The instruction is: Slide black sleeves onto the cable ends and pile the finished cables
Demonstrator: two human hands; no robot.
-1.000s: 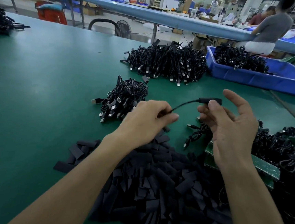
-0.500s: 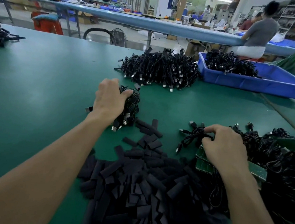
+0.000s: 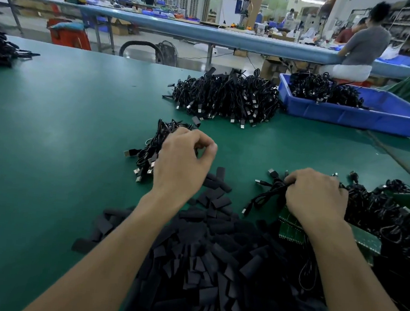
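The left hand (image 3: 183, 163) hovers over the small pile of finished cables (image 3: 147, 150), fingers curled; whether they pinch anything I cannot tell. The right hand (image 3: 316, 197) grips a USB cable (image 3: 267, 195) at the edge of the unsleeved heap (image 3: 380, 210), likely the next to fit. The black sleeves (image 3: 201, 266) lie heaped on the table (image 3: 51, 142) between both forearms, within easy reach.

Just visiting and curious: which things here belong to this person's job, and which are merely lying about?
Job: black sleeves, small cable pile at the left hand, loose cables gripped by the right hand.
Lying about: orange stool, floor fan, green board.
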